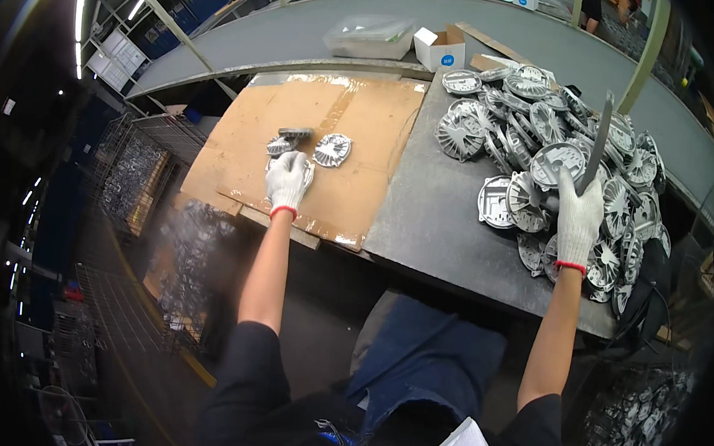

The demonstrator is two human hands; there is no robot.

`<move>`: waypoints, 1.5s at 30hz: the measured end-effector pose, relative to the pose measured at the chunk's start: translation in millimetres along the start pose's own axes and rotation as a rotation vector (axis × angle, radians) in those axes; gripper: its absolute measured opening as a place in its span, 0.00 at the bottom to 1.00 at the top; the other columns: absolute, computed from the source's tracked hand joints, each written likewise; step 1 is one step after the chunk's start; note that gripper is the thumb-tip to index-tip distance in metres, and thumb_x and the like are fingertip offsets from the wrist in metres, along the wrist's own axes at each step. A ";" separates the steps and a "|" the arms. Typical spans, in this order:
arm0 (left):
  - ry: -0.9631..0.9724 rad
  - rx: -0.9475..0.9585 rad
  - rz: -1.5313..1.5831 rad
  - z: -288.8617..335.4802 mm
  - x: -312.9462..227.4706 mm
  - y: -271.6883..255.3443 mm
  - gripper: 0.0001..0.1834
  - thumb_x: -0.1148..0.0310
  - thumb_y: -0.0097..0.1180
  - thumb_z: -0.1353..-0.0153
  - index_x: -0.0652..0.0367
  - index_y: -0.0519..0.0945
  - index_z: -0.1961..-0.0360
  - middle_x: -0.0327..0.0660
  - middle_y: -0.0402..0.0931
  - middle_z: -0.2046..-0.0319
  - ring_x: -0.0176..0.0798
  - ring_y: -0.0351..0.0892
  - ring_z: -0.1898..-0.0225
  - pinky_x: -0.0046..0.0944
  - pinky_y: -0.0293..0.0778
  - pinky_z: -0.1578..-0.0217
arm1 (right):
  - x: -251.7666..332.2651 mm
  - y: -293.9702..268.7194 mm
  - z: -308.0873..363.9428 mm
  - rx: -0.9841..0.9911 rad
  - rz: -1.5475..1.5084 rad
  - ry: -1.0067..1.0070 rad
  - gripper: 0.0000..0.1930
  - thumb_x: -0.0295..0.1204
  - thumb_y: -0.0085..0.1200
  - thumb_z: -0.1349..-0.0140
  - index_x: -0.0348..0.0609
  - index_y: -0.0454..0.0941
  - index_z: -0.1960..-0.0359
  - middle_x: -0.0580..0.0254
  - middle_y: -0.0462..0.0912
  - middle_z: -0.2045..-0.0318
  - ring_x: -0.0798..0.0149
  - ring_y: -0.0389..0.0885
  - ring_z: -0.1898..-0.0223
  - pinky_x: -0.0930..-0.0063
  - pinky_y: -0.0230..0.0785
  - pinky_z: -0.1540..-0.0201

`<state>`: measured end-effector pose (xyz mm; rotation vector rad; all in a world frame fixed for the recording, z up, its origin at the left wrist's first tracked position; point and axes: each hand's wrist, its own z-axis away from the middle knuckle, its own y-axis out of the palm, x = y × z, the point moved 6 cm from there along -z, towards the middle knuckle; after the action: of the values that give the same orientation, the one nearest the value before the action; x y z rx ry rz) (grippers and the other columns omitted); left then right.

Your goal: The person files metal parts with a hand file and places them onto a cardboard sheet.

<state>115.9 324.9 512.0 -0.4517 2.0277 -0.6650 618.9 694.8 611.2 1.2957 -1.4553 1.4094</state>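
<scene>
Left of centre, the left hand [287,181] gripped a disc [308,176], likely stiff, best rim-held; the right hand [579,222] clamped a bar [600,140].

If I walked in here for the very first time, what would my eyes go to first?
Probably the big heap of round, silvery-grey metal parts on the right of the flat, dark grey tabletop. Next, perhaps, the long, flat, grey metal tool sticking up from the right hand, which wears a white, red-cuffed glove. Farther left, the left hand, gloved the same way, touches a round grey metal part on the flat brown cardboard sheet.
</scene>
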 end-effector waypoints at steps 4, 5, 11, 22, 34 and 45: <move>-0.383 0.244 0.620 93.3 -54.2 29.5 0.16 0.62 0.71 0.22 0.65 0.90 0.45 0.37 0.90 0.61 0.30 0.88 0.64 0.33 0.85 0.63 | -12.6 -8.2 -1.2 -0.038 0.011 -0.017 0.17 0.34 0.66 0.25 0.32 0.79 0.47 0.57 0.89 0.61 0.68 0.90 0.71 0.71 0.83 0.66; -0.385 0.272 0.695 111.7 -68.4 24.1 0.16 0.63 0.72 0.22 0.66 0.89 0.45 0.40 0.90 0.61 0.31 0.89 0.64 0.33 0.86 0.62 | -17.3 3.6 11.0 -0.006 -0.193 -0.006 0.16 0.30 0.65 0.25 0.31 0.80 0.44 0.58 0.90 0.59 0.68 0.90 0.67 0.72 0.84 0.63; -0.220 0.360 0.750 177.3 -162.5 33.3 0.13 0.69 0.70 0.22 0.69 0.90 0.45 0.41 0.90 0.57 0.33 0.90 0.57 0.33 0.86 0.53 | -42.5 98.7 128.7 0.335 -0.223 0.185 0.20 0.28 0.66 0.26 0.31 0.79 0.38 0.53 0.92 0.54 0.64 0.92 0.59 0.69 0.85 0.55; 0.227 0.460 0.264 180.7 -213.2 79.8 0.13 0.63 0.73 0.29 0.61 0.95 0.52 0.48 0.92 0.50 0.46 0.92 0.46 0.42 0.84 0.42 | -78.0 91.4 137.1 0.590 0.400 0.225 0.37 0.63 0.64 0.28 0.35 0.78 0.44 0.26 0.90 0.56 0.25 0.89 0.49 0.35 0.80 0.46; 0.400 0.371 0.131 178.9 -231.9 89.7 0.08 0.66 0.74 0.34 0.60 0.94 0.64 0.44 0.92 0.60 0.52 0.90 0.54 0.49 0.83 0.49 | -97.6 89.2 136.6 0.520 0.229 0.143 0.24 0.47 0.69 0.26 0.36 0.78 0.52 0.51 0.87 0.77 0.56 0.89 0.79 0.60 0.81 0.71; 0.525 0.245 0.106 202.8 -226.7 98.8 0.07 0.68 0.77 0.37 0.59 0.95 0.61 0.46 0.93 0.59 0.51 0.92 0.53 0.48 0.86 0.49 | -81.1 85.3 129.1 0.693 0.395 0.001 0.34 0.63 0.56 0.21 0.37 0.77 0.45 0.29 0.90 0.61 0.27 0.90 0.53 0.34 0.79 0.51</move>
<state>399.9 471.9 514.7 -0.0185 2.3929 -1.0307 574.5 573.7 493.4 1.4427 -1.3107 2.3155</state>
